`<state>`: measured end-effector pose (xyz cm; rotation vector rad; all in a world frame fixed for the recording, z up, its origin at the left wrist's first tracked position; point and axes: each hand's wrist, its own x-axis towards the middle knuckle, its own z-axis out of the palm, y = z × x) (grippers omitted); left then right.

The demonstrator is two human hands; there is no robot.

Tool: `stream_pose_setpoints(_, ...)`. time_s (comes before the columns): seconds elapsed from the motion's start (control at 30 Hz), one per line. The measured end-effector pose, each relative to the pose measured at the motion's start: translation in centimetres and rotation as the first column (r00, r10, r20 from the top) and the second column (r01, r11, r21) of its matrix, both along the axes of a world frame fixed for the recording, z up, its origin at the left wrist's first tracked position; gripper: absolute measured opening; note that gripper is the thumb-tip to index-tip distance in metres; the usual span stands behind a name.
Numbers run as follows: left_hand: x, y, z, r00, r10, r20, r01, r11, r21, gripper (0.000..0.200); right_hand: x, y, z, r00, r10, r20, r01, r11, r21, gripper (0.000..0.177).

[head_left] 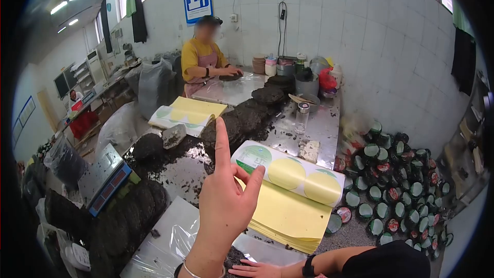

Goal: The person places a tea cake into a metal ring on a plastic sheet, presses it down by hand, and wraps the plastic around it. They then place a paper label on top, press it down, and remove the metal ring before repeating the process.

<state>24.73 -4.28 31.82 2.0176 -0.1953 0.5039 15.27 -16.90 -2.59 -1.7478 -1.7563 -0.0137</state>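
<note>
Your left hand [226, 201] is raised over the table [190, 172], with the index finger straight up and the thumb spread apart from it. The other fingers are curled, and this hand holds nothing that I can see. The thumb appears in front of the near stack of round labels [290, 211]; I cannot tell if it touches. This stack lies at the right of your left hand, with its upper sheets curled back, showing green and white print.

Your right hand [260, 271] is low at the bottom edge, with the fingers open and spread, and I see nothing gripped in it. What is under its palm, I cannot tell.

The far stack of labels [193, 108] lies beyond your raised hand, beside the row of dark round cakes [239, 122]. The digital scale [109, 180] stands on the left side. Across the table, a co-worker [200, 62] in yellow sleeves has both hands on a dark cake [230, 77].
</note>
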Motion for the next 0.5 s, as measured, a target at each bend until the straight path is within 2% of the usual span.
stream_pose_setpoints(0.1,0.2,0.3,0.2,1.000,0.006,-0.001,-0.006,1.000,0.022,0.095,-0.1,0.0,0.2,1.000,-0.020,0.007,0.020,1.000,-0.020,0.035)
stream_pose_setpoints(0.2,-0.4,0.0,1.0,1.000,0.021,-0.010,-0.020,0.999,0.041,0.098,-0.2,0.0,-0.1,1.000,-0.025,0.007,0.025,0.999,0.030,0.035)
stream_pose_setpoints(0.27,-0.6,-0.2,1.2,0.999,0.031,0.010,-0.032,0.998,0.052,0.099,0.0,-0.1,0.1,0.999,-0.001,0.052,0.005,0.998,-0.061,0.039)
stream_pose_setpoints(0.33,-0.6,-0.5,1.4,0.992,0.085,0.093,-0.091,0.994,0.060,0.101,-0.2,0.1,-0.1,0.998,-0.016,0.064,0.019,0.998,-0.053,0.036)
stream_pose_setpoints(0.4,-1.8,-1.1,2.7,0.992,0.055,0.116,-0.059,0.998,0.033,0.102,-0.1,0.1,-0.2,0.998,-0.026,0.053,0.025,0.999,0.020,0.025)
stream_pose_setpoints(0.5,-1.6,-1.3,2.9,0.991,0.034,0.128,-0.036,0.999,0.010,0.103,-0.3,0.2,-0.4,0.999,-0.027,0.026,0.027,1.000,0.010,0.026)
